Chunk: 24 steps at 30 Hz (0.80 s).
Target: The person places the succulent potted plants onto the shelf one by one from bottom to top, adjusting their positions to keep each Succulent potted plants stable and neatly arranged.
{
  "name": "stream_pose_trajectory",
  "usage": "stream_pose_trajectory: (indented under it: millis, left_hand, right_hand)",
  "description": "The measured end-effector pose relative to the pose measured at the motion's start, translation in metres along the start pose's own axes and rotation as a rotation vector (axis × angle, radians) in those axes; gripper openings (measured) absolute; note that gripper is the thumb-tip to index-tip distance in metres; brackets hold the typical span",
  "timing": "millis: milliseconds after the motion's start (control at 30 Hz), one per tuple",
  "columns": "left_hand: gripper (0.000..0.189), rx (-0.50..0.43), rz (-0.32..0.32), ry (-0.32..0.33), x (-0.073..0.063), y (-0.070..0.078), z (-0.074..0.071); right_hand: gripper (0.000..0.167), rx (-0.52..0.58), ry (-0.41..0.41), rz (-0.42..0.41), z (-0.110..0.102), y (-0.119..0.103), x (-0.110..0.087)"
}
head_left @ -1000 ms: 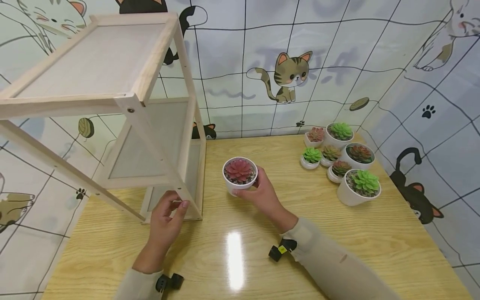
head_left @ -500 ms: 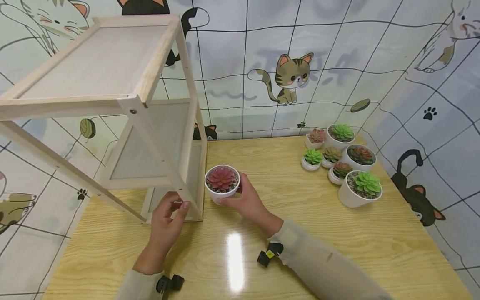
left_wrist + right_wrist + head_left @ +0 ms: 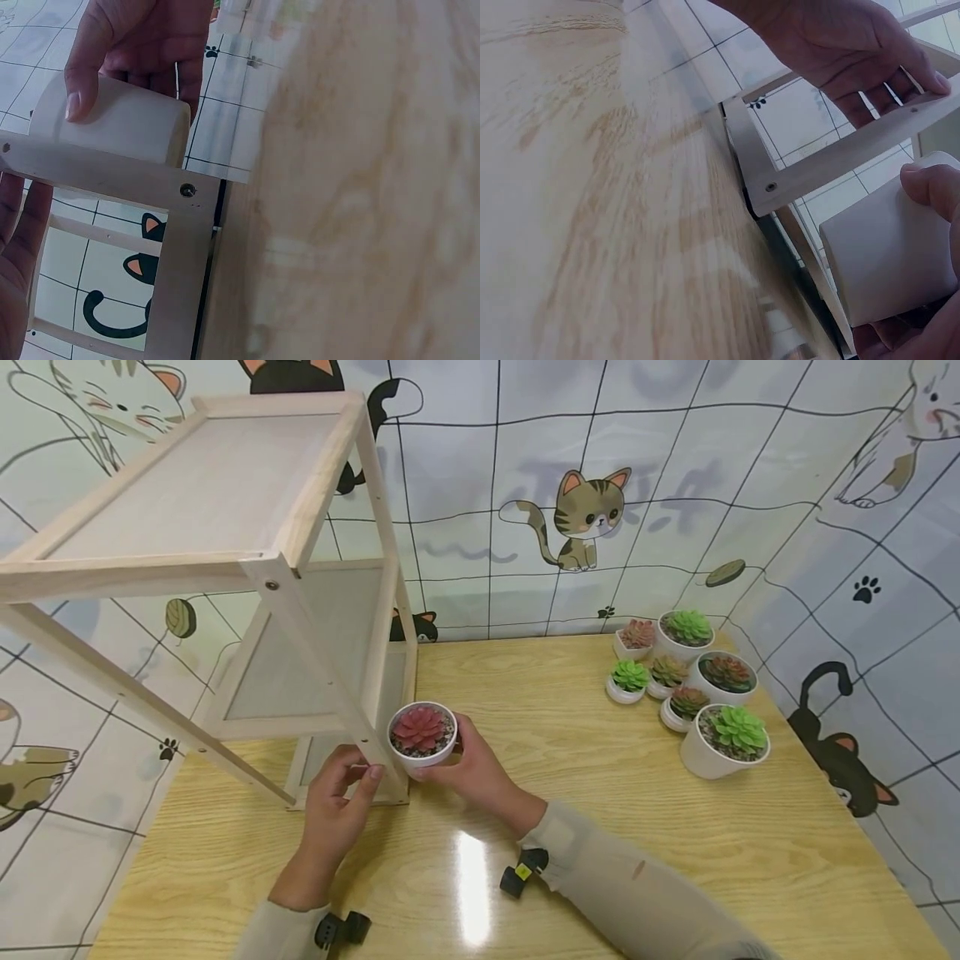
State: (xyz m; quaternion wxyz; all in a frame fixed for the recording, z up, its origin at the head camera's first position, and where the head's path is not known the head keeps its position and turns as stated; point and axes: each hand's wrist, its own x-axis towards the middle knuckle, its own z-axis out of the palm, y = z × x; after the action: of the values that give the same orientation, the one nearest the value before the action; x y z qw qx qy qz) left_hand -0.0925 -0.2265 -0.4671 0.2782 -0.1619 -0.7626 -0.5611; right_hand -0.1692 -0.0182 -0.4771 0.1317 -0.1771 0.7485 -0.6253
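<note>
My right hand (image 3: pixel 476 772) grips a white pot (image 3: pixel 423 761) with a pink-red succulent (image 3: pixel 420 729) set in gravel. The thumb lies along the near side of the pot, with fingers behind it. This pot is upright beside the front right post of a pale wooden shelf rack (image 3: pixel 307 664); in the right wrist view its white wall (image 3: pixel 892 247) shows close to the post. My left hand (image 3: pixel 333 814) holds that post low down, thumb in front and fingers curled behind, as the left hand (image 3: pixel 847 52) in the right wrist view also shows.
Several potted succulents stand in a group at the back right of the wooden table (image 3: pixel 600 877), among them a large green one (image 3: pixel 716 756) and a small green one (image 3: pixel 626 681). Behind the table rises a cat-print wall (image 3: pixel 465 468). The rack's top panel (image 3: pixel 202 485) overhangs the left side.
My right hand has carried the potted red succulent leftward and slightly toward me, from mid-table to the rack's front post. The left hand has stayed at the post.
</note>
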Motion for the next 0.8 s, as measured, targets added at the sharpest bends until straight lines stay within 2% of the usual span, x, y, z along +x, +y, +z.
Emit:
stream_pose_trajectory:
  millis: [467,800]
  left_hand:
    - [0.026,0.009,0.011,0.009,0.0,-0.001,0.001]
    - [0.026,0.036,0.001,0.003,-0.001,0.0,0.0]
  right_hand:
    - [0.093,-0.018,-0.044,-0.026,0.009,0.004,0.002]
    - [0.089,-0.076,-0.088,-0.136,0.012,0.008,0.006]
